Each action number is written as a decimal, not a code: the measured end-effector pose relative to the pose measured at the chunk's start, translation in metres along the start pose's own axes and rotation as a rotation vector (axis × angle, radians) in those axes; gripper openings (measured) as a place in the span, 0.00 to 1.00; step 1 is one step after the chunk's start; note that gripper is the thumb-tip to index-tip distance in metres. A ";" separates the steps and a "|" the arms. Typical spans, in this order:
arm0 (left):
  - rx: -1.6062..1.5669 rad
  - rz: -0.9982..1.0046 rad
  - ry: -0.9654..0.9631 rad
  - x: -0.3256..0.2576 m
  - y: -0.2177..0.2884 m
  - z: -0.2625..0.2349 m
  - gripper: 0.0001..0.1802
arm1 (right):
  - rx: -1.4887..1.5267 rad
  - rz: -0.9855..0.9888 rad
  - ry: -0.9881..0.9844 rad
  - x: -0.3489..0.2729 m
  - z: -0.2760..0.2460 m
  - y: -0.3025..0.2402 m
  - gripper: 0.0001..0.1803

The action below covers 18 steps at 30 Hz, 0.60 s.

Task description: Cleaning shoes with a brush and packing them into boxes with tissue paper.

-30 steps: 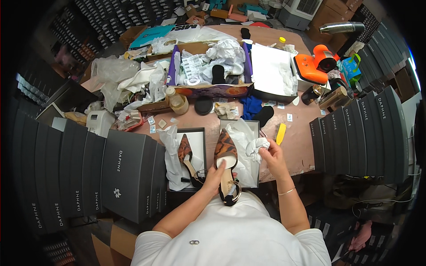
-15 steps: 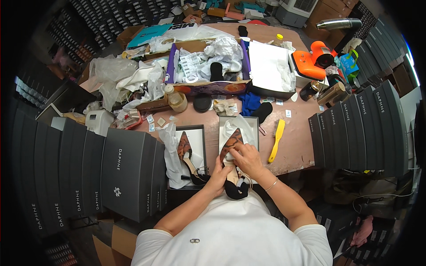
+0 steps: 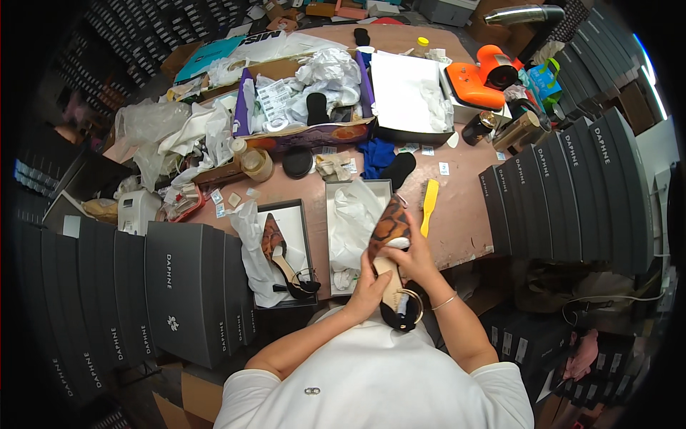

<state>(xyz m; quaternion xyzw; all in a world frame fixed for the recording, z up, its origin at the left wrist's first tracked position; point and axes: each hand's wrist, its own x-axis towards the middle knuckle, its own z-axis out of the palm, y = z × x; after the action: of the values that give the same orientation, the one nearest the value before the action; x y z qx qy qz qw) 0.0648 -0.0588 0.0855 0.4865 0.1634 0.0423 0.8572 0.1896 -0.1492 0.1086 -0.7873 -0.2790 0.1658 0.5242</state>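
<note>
A pointed shoe with a brown and black patterned toe [image 3: 389,230], pale insole and black heel end is held tilted in front of my chest. My left hand [image 3: 366,292] grips its side near the middle of the insole. My right hand [image 3: 416,256] wraps the other side by the toe opening, where something white shows inside. A matching shoe [image 3: 272,234] lies on white tissue [image 3: 250,247] in an open dark box [image 3: 309,247] to the left. Just beyond my hands is a second open box [image 3: 331,250] with crumpled white paper [image 3: 354,214] in it.
A yellow-handled brush [image 3: 429,204] lies right of the shoe. Stacks of dark shoe boxes [image 3: 187,286] stand left and other boxes [image 3: 564,200] right. Behind are a purple carton [image 3: 307,136] of paper, a jar [image 3: 256,164] and an orange device [image 3: 475,86].
Both hands have lifted the shoe rightward off the second box, showing its paper. My right hand has gone from fingers at the toe opening to gripping the side. The view has shifted slightly.
</note>
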 end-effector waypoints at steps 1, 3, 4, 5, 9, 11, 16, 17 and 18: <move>0.000 -0.110 -0.065 -0.001 0.004 0.001 0.38 | 0.048 0.049 0.020 0.000 -0.010 0.012 0.43; 0.199 -0.047 -0.001 -0.005 0.006 -0.009 0.39 | 0.034 0.160 0.045 0.003 -0.043 0.042 0.43; 0.406 0.118 0.120 -0.009 0.004 -0.024 0.37 | -0.028 0.171 0.083 0.009 -0.065 0.061 0.42; 0.582 0.212 0.345 -0.010 0.001 -0.053 0.34 | -0.079 0.132 0.113 0.017 -0.086 0.082 0.41; 0.605 0.023 0.873 -0.027 -0.023 -0.194 0.32 | -0.532 0.245 0.039 0.045 -0.132 0.140 0.38; 0.396 0.008 0.942 -0.026 -0.017 -0.207 0.27 | -0.723 0.022 0.058 0.064 -0.112 0.115 0.31; 0.496 0.106 1.093 -0.015 -0.040 -0.221 0.23 | -0.172 0.057 -0.875 0.023 0.034 0.004 0.13; 0.571 0.104 1.114 -0.014 -0.036 -0.216 0.23 | -0.376 -0.022 -0.906 0.005 0.069 0.024 0.16; 0.645 0.103 1.147 -0.016 -0.033 -0.214 0.23 | -0.580 -0.111 -0.937 -0.009 0.097 0.050 0.19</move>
<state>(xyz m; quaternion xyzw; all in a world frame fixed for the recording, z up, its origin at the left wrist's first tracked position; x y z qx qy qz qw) -0.0215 0.0960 -0.0399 0.6264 0.5751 0.2848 0.4424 0.1425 -0.0984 0.0241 -0.7254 -0.5577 0.3871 0.1137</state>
